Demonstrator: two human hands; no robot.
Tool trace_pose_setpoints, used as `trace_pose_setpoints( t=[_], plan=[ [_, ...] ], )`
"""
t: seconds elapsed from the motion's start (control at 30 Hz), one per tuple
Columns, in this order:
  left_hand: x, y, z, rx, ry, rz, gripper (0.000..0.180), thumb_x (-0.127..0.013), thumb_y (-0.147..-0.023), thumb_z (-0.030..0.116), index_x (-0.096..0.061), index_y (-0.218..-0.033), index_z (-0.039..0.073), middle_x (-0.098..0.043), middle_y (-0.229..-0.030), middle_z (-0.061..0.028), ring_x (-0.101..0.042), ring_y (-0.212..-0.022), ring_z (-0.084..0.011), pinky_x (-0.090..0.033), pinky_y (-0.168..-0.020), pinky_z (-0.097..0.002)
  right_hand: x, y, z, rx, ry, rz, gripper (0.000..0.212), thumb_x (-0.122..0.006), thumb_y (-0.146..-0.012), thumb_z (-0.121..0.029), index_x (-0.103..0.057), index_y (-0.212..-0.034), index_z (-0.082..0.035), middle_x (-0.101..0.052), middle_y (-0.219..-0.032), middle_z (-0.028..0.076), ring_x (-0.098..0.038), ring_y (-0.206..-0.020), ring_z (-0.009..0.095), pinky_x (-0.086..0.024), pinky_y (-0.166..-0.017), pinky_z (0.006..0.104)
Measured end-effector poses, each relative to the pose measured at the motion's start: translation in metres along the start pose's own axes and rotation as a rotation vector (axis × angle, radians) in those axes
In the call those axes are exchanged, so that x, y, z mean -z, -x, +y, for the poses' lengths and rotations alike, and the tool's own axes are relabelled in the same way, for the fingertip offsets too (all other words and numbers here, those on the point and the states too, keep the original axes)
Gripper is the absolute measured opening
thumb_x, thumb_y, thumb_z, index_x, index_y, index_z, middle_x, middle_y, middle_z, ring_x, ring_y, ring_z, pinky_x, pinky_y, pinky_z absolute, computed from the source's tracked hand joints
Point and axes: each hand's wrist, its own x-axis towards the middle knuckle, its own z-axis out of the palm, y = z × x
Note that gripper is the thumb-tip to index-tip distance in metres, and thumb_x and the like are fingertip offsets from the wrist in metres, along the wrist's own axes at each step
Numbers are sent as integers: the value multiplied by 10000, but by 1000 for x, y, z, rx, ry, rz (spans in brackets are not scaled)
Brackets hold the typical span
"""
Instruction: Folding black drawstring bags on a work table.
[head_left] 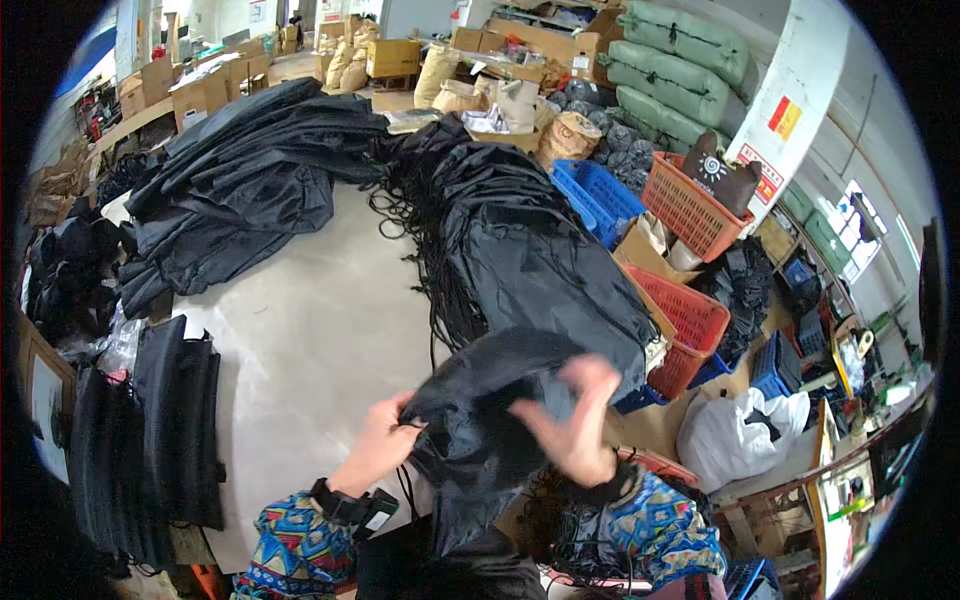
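My left hand (383,440) pinches the edge of a black fabric piece (480,400) that hangs over the near table edge toward my lap. Thin black cords dangle below that hand. My right hand (572,418), smeared by motion, is over the right side of the same cloth, its thumb spread from its fingers and nothing gripped in it. Just beyond my hands lies a long pile of black fabric pieces (530,255), with a fringe of black cords (425,240) along its left side.
The pale table (300,320) bears another black fabric heap (250,160) at the far left and folded black stacks (175,420) at the near left. Red baskets (690,320), a blue basket (600,195) and a white sack (740,435) stand to the right. Green bales (680,75) rise behind.
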Motion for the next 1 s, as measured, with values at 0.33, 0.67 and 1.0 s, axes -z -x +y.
trace_pose_setpoints(
  t=[0.33,0.67,1.0],
  plan=[
    [110,47,89,-181,-213,607,303,-646,-883,115,-611,-1113,-81,-692,-931,-74,-603,-870,-131,-481,-788,-288,-5,-84,-28,-67,-275,-175,383,-663,-762,39,-611,-1134,-37,-634,-1093,131,-619,-989,239,-485,-826,352],
    [184,97,69,610,-581,352,352,-622,-899,262,-588,-687,-17,-594,-593,-66,-568,-488,-138,-436,-476,-271,-190,14,-103,833,-11,-1164,757,-511,-838,-654,-337,-1458,-256,-238,-1512,220,-186,-1361,545,-239,-937,791],
    [167,189,152,-254,507,-552,278,-505,-961,125,-612,-1047,-116,-677,-863,-262,-686,-754,-339,-557,-752,-469,-245,-33,-124,768,-21,-1292,754,-501,-845,-660,-358,-1459,-248,-192,-1555,167,-118,-1410,487,-143,-1027,751]
  ],
)
